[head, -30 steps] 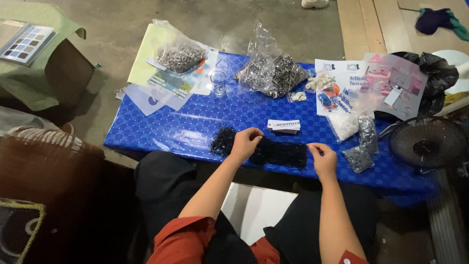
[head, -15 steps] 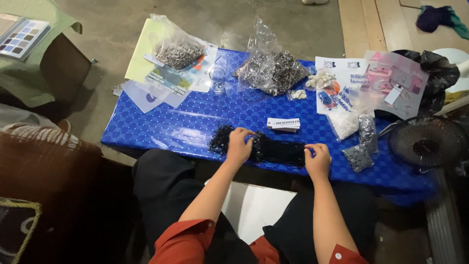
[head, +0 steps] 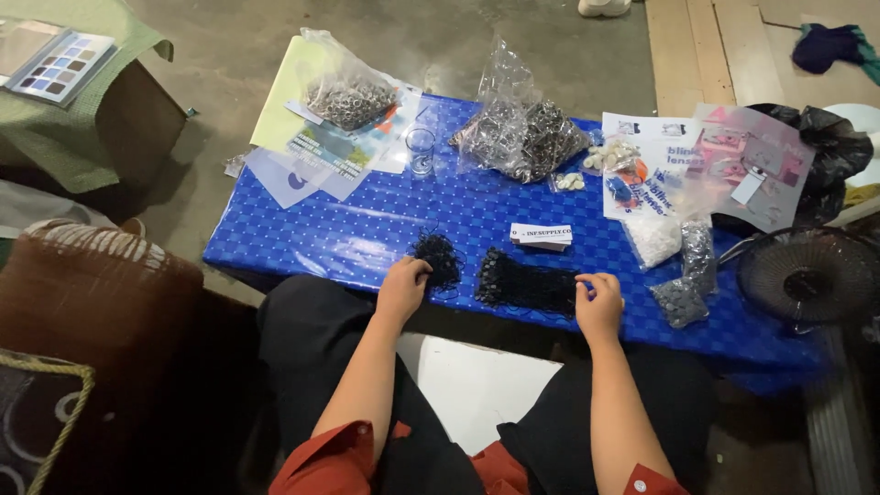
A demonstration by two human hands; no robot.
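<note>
Left hand (head: 403,286), low centre of the frame: fingers curled over the edge of a small black clump (head: 438,257), touching it. Cannot tell whether anything is pinched between the fingertips.

Right hand (head: 600,307), to the right of it: fingers bent in loosely, tips resting at the right end of a longer black bundle (head: 527,282). Grip unclear; contact only is certain.

The black stuff: two separate heaps, lying apart on the near edge of the blue table (head: 367,234). Left heap is small, rounded and frizzy, with loose strands sticking out. Right heap is a flat, wider strip, dense and dark, looks like many thin loops or bands packed side by side. Individual pieces too small to make out.

Just beyond the bundle, a small white box (head: 541,235) lies flat. Right of the right hand, a little clear bag of grey bits (head: 680,301), and above it a bag of white beads (head: 653,238).

Further up the table: a clear drinking glass (head: 421,150), upright; a large crumpled plastic bag of metal rings (head: 522,137) at centre; another such bag (head: 348,96) upper left, lying on sheets of paper (head: 316,156). Printed packets (head: 715,160) upper right.

Right edge of the frame: a black fan (head: 807,275). Left: a brown cushioned seat (head: 87,302).
</note>
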